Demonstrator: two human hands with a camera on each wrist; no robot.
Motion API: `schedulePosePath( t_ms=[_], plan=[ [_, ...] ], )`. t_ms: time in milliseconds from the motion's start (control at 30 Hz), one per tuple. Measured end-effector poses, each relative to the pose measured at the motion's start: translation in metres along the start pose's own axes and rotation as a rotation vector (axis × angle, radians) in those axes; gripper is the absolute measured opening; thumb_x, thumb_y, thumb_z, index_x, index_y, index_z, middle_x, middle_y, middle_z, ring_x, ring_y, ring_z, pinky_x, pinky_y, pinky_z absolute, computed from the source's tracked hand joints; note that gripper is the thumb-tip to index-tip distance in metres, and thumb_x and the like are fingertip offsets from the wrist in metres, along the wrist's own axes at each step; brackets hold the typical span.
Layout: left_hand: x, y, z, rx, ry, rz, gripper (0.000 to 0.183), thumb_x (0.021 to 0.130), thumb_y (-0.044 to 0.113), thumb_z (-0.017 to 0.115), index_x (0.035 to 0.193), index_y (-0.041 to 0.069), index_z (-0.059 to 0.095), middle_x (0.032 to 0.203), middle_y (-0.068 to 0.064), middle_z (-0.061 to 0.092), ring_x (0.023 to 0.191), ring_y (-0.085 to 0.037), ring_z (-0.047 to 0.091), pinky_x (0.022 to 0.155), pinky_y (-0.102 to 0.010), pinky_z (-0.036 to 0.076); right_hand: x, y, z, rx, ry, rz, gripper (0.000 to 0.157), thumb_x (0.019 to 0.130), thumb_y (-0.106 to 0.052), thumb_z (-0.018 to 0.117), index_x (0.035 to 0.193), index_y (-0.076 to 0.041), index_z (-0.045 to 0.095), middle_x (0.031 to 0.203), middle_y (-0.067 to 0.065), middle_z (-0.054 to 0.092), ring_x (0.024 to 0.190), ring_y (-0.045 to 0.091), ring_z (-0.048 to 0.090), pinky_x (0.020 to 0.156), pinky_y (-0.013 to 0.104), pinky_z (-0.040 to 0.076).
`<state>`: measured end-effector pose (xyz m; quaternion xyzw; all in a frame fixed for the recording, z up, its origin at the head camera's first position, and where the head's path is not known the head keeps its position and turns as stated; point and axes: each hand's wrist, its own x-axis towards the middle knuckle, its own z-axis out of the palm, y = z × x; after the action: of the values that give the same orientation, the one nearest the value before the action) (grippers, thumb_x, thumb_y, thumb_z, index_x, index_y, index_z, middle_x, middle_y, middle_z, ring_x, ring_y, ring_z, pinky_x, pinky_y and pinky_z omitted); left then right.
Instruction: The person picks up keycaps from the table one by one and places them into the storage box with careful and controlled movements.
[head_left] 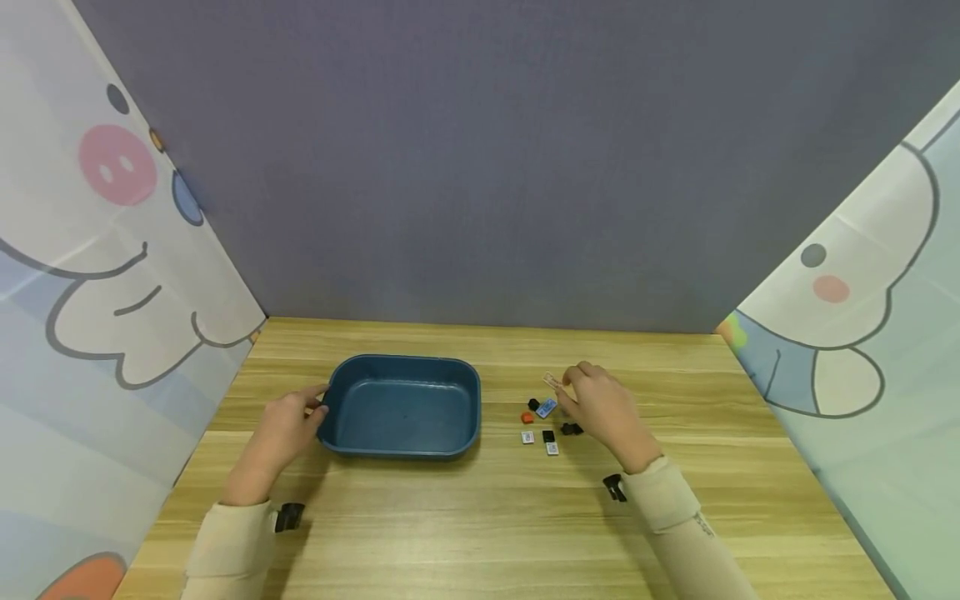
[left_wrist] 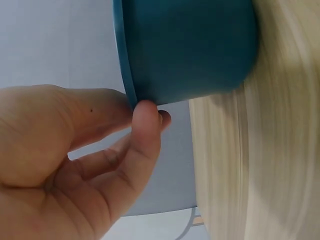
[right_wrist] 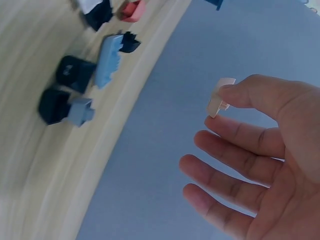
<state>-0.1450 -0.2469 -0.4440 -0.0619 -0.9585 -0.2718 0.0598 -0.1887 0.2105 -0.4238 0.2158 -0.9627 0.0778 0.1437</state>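
Observation:
A dark blue plastic basin (head_left: 405, 452) stands on the wooden table. My left hand (head_left: 283, 433) pinches its left rim between thumb and fingers; the left wrist view shows the fingertips (left_wrist: 146, 117) at the basin's corner. Off to the basin's right, my right hand (head_left: 603, 408) holds a small cream keycap (right_wrist: 218, 97) between thumb and index finger, its other fingers spread apart. Below it lie loose keycaps: a longer blue keycap (head_left: 546, 407), an orange keycap (head_left: 527, 417), a white keycap (head_left: 527, 437) and several black ones, among them a black keycap (right_wrist: 75, 73).
A grey panel (head_left: 480, 167) rises behind the table's far edge. Cartoon-printed sheets (head_left: 112, 275) hang along both sides. Bare wood of the table (head_left: 450, 533) stretches in front of the basin. Black clips (head_left: 289, 517) stick out at both wrists.

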Motion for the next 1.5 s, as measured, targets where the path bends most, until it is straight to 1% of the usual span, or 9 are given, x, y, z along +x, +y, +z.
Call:
schedulePosePath(
  t_ms=[167,300,467,600,800,967,1100,1300,1500],
  plan=[
    [0.001,-0.003,-0.003,-0.064,-0.031,-0.023,0.038,0.095,0.001,0.063,0.131,-0.011,0.059,0.101,-0.027,0.070,0.087,-0.040,0.069,0.062,-0.044,0.056,0.008,-0.010,-0.005,-0.017,0.004,-0.051,0.021,0.090,-0.025,0.077,0.093,-0.005,0.072,0.089,0.006,0.066,0.072,0.020,0.061,0.057,0.033,0.052],
    [0.000,-0.005,-0.004,-0.144,-0.055,-0.046,0.039,0.096,0.002,0.062,0.133,-0.011,0.057,0.104,-0.028,0.069,0.080,-0.032,0.071,0.056,-0.034,0.056,0.015,-0.019,-0.008,-0.042,-0.002,-0.107,0.021,0.089,-0.024,0.077,0.095,-0.005,0.073,0.091,0.005,0.067,0.075,0.021,0.063,0.059,0.033,0.054],
    [-0.002,-0.008,-0.004,-0.211,-0.062,-0.066,0.040,0.097,0.001,0.062,0.135,-0.010,0.056,0.105,-0.028,0.068,0.072,-0.023,0.071,0.054,-0.029,0.055,0.022,-0.032,-0.011,-0.060,0.008,-0.169,0.017,0.090,-0.022,0.075,0.095,-0.007,0.073,0.090,0.004,0.066,0.074,0.020,0.062,0.058,0.033,0.053],
    [-0.003,-0.012,-0.003,-0.239,-0.064,-0.076,0.041,0.097,0.002,0.062,0.136,-0.008,0.056,0.106,-0.028,0.068,0.072,-0.022,0.071,0.055,-0.032,0.056,0.028,-0.041,-0.011,-0.061,0.010,-0.201,0.015,0.091,-0.022,0.073,0.094,-0.007,0.072,0.090,0.003,0.065,0.074,0.020,0.061,0.061,0.035,0.054],
    [-0.004,-0.014,-0.004,-0.260,-0.072,-0.082,0.042,0.098,0.003,0.062,0.138,-0.007,0.055,0.108,-0.028,0.066,0.078,-0.027,0.072,0.059,-0.036,0.058,0.038,-0.053,-0.011,-0.053,0.000,-0.235,0.015,0.092,-0.022,0.072,0.095,-0.007,0.072,0.091,0.003,0.064,0.075,0.019,0.060,0.063,0.034,0.053],
    [-0.004,-0.015,-0.003,-0.263,-0.071,-0.075,0.042,0.098,0.003,0.062,0.138,-0.007,0.055,0.108,-0.028,0.066,0.077,-0.027,0.072,0.058,-0.035,0.058,0.044,-0.061,-0.008,-0.045,-0.010,-0.263,0.014,0.092,-0.021,0.073,0.093,-0.008,0.071,0.089,0.002,0.063,0.075,0.019,0.060,0.066,0.035,0.053],
    [-0.004,-0.015,-0.003,-0.269,-0.072,-0.075,0.042,0.098,0.003,0.062,0.139,-0.007,0.054,0.108,-0.027,0.067,0.076,-0.025,0.071,0.059,-0.036,0.058,0.048,-0.067,-0.006,-0.040,-0.016,-0.285,0.014,0.092,-0.021,0.072,0.094,-0.008,0.071,0.090,0.003,0.063,0.074,0.018,0.059,0.064,0.034,0.053],
    [-0.004,-0.015,-0.003,-0.258,-0.075,-0.068,0.043,0.099,0.004,0.062,0.139,-0.007,0.054,0.107,-0.027,0.067,0.072,-0.021,0.071,0.057,-0.032,0.056,0.054,-0.079,-0.002,-0.030,-0.034,-0.310,0.014,0.093,-0.022,0.071,0.095,-0.008,0.071,0.091,0.003,0.063,0.075,0.018,0.059,0.066,0.035,0.053],
    [-0.003,-0.015,-0.003,-0.272,-0.091,-0.083,0.044,0.100,0.004,0.061,0.141,-0.006,0.052,0.107,-0.026,0.067,0.073,-0.022,0.071,0.060,-0.037,0.058,0.058,-0.090,0.001,-0.033,-0.019,-0.347,0.013,0.093,-0.024,0.072,0.092,-0.011,0.070,0.089,0.001,0.063,0.073,0.017,0.059,0.064,0.033,0.053]
  ],
)
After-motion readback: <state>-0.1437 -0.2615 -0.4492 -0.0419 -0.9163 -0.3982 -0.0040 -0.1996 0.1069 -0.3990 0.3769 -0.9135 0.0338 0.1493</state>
